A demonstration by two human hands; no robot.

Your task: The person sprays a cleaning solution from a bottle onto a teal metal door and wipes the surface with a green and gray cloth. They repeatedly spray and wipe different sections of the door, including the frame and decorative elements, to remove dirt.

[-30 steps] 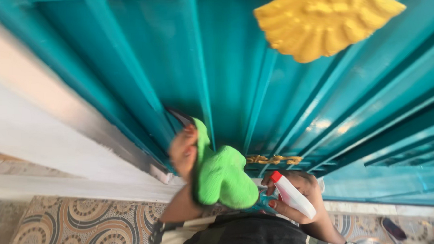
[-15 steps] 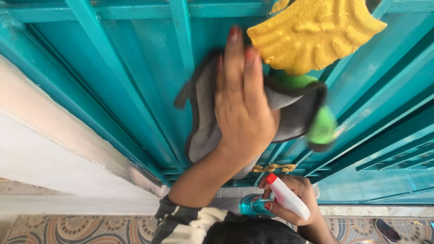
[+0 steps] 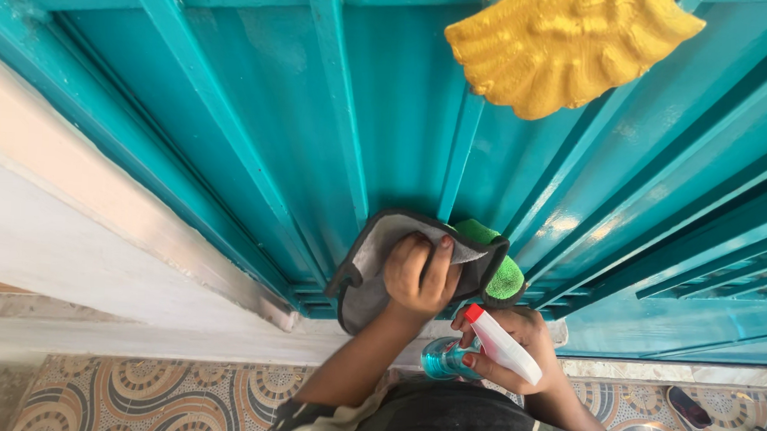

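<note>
My left hand (image 3: 420,276) presses a grey and green cleaning cloth (image 3: 373,258) flat against the lower part of a teal metal door (image 3: 258,132). The cloth's grey side faces me and its green side (image 3: 503,277) peeks out at the right. My right hand (image 3: 516,342) is lower, close to my body, and holds a spray bottle (image 3: 481,349) with a white and red head and blue liquid inside.
A yellow shell-shaped ornament (image 3: 572,47) is fixed high on the door. Raised teal bars run across the door panels. A white wall edge (image 3: 73,228) lies to the left. A patterned tile floor (image 3: 177,396) is below, with footwear (image 3: 690,408) at the right.
My left hand has slid the cloth down the door from beside the yellow ornament to the lower panel. The spray bottle has stayed in my right hand near my body.
</note>
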